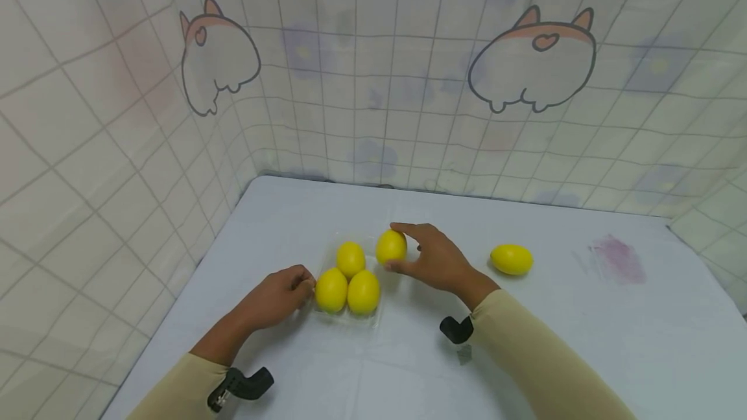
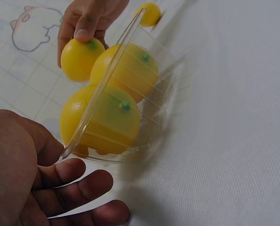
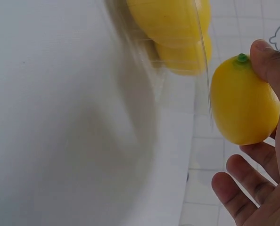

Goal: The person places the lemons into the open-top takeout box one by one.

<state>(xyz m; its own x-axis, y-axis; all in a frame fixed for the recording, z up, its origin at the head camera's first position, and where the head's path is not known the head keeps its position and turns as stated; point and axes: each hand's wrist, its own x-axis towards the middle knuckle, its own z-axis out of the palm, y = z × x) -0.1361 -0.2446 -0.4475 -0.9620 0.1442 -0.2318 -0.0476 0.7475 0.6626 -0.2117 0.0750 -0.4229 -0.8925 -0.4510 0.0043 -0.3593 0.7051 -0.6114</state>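
A clear plastic container point(image 1: 349, 321) sits on the table with three yellow lemons in it: a back one point(image 1: 351, 259), a front left one point(image 1: 331, 290) and a front right one point(image 1: 364, 293). My left hand point(image 1: 277, 297) pinches the container's left rim point(image 2: 102, 84) between thumb and index finger, its other fingers loosely bent. Between the thumb and fingers of my right hand point(image 1: 438, 261) is another lemon point(image 3: 243, 101), held up beside the container's back right corner. Its green tip shows in the right wrist view.
One more lemon point(image 1: 511, 259) lies on its side on the white table point(image 1: 420, 355), right of my right hand. A pinkish stain point(image 1: 618, 260) marks the table farther right. Curtains with a grid pattern point(image 1: 373, 83) hang behind and at the sides.
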